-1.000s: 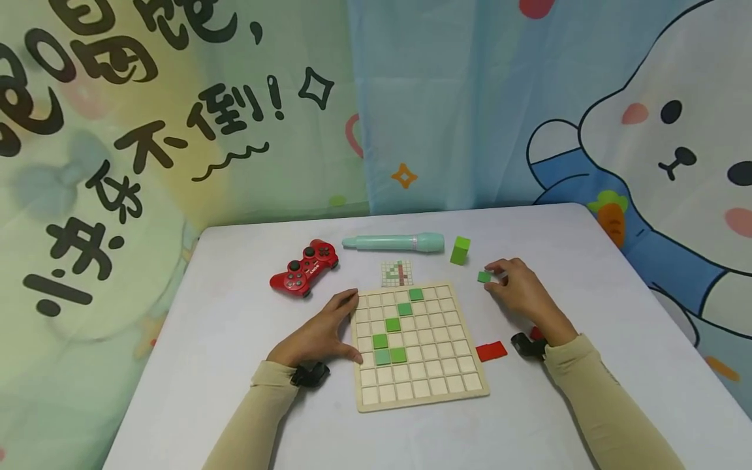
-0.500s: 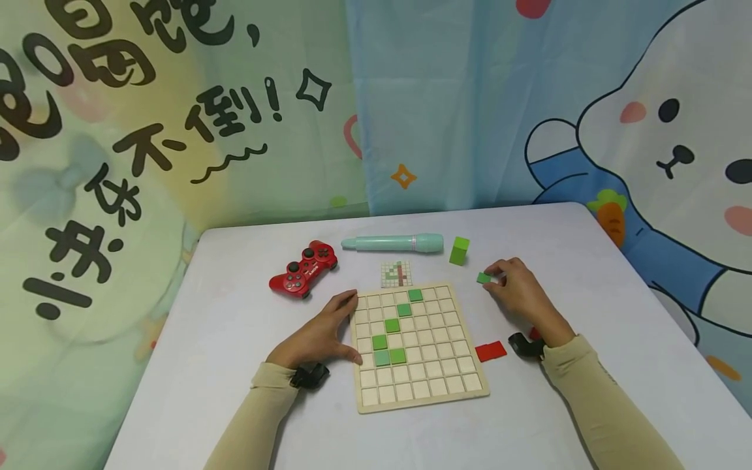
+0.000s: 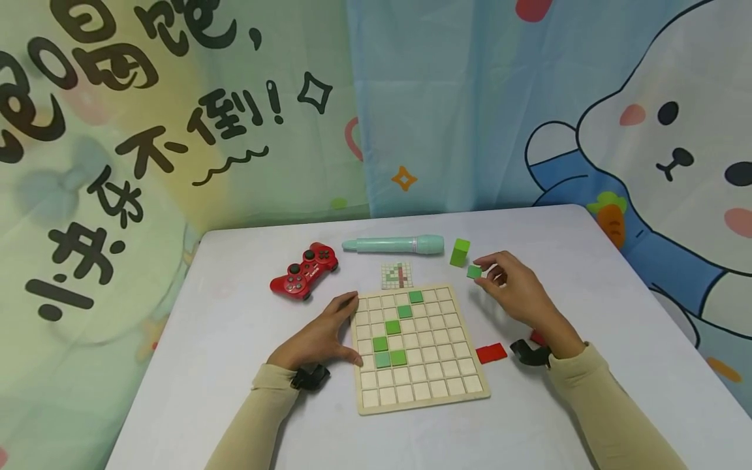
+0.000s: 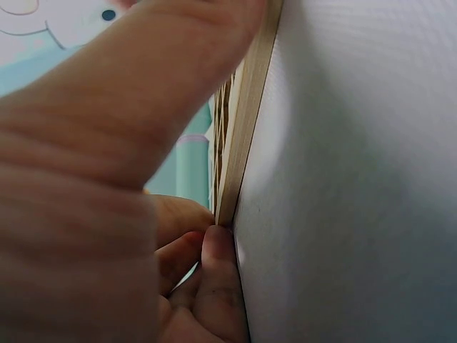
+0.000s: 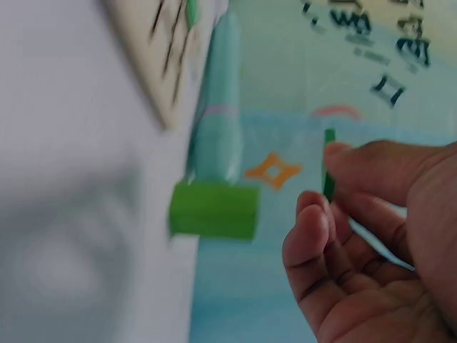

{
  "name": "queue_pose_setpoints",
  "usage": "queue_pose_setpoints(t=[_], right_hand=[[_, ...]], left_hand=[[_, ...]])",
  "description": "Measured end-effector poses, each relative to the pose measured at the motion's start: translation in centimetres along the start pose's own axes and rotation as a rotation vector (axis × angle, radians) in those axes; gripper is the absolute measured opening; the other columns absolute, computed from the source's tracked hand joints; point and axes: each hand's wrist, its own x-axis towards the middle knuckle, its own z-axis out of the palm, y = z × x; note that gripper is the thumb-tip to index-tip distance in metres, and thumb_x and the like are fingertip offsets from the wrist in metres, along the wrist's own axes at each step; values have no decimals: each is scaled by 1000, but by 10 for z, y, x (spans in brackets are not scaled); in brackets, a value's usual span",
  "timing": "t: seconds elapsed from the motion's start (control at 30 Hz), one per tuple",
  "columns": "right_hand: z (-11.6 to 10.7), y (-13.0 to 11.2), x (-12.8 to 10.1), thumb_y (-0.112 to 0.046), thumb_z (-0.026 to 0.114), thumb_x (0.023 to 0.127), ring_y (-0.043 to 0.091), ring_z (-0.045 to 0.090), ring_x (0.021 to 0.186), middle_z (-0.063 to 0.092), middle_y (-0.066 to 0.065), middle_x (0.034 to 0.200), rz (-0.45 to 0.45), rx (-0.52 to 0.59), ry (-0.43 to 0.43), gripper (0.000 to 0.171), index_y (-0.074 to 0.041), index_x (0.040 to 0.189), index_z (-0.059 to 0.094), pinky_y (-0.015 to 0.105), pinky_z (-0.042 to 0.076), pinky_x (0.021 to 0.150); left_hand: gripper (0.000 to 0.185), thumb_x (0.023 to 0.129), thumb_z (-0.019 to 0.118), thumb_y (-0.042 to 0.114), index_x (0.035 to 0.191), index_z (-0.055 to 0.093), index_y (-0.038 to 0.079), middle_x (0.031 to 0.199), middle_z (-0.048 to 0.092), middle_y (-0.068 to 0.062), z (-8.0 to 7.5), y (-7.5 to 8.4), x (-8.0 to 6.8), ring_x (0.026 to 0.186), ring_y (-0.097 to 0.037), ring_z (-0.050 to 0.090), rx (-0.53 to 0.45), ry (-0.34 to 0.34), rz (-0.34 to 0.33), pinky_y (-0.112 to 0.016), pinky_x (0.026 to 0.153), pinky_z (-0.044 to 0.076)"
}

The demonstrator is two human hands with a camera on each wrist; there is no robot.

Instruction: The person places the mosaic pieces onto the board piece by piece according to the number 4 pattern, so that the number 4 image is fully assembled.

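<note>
A wooden grid board (image 3: 464,382) lies on the white table (image 3: 235,339), with several green tiles (image 3: 392,327) set in a diagonal run. My left hand (image 3: 329,333) rests against the board's left edge (image 4: 243,143), fingers spread and thumb touching the frame. My right hand (image 3: 508,290) is lifted just right of the board's far corner and pinches a small green tile (image 3: 474,271) between thumb and fingers; in the right wrist view the green tile (image 5: 329,164) shows edge-on at the fingertips. A green block (image 3: 460,251) stands beside it.
A red game controller (image 3: 304,270) sits left of the board, a teal pen-like stick (image 3: 393,245) lies behind it, and a small pattern card (image 3: 396,275) lies between. A red tile (image 3: 491,353) lies right of the board. Printed curtains hang behind the table.
My right hand has lifted the small green tile off the table and carried it a little left, toward the board. The left hand has not moved.
</note>
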Motion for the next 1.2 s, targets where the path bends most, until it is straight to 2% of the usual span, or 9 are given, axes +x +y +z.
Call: queue_pose_setpoints(t=[0.17,0.33,0.53,0.67,0.8,0.97,1.2], right_hand=[[5,-24,-11,-5,80,95,12,61,91,67,4,116,-150,69,-32,32,-11,125,68,24,57,80],[17,-46,-24,-5,80,94,6,59,91,68,-2,116,-183,149,-140,31,-16,121,69,21,56,81],[35,-62,-35,-7,79,95,3,59,90,66,-3,114,-249,194,-293,28,-15,120,68,22,56,75],[45,-65,-39,-12,79,96,2,57,87,66,-4,107,-238,164,-390,23,-15,116,68,21,54,73],[54,-67,-43,-19,79,98,4,59,92,67,-6,107,-209,113,-476,18,-17,113,70,23,55,79],[63,-71,-46,-18,77,99,9,61,104,67,-7,115,-272,21,-493,14,-17,111,71,28,57,91],[68,-79,-48,-9,76,97,8,60,101,64,-3,111,-368,-52,-453,13,-12,108,70,28,58,88]], left_hand=[[130,69,101,39,170,26,9,180,18,-3,1,0,0,167,-29,19,2,2,-2,-49,132,31],[130,69,101,39,170,26,9,180,18,-3,1,1,-1,167,-29,20,4,2,1,-49,132,31],[130,69,101,39,170,26,8,180,18,-4,0,1,-1,167,-29,21,5,9,1,-49,132,31],[130,69,102,38,170,26,8,179,19,-5,1,0,0,167,-29,21,-1,6,0,-49,132,31],[130,69,102,38,170,25,9,179,19,-4,2,-1,0,166,-28,21,-5,4,-2,-49,133,30],[130,69,102,38,170,25,7,179,19,-6,1,2,0,166,-30,23,1,10,0,-50,132,32],[130,69,101,38,170,25,7,179,20,-7,1,3,0,166,-30,23,2,16,9,-50,131,32]])
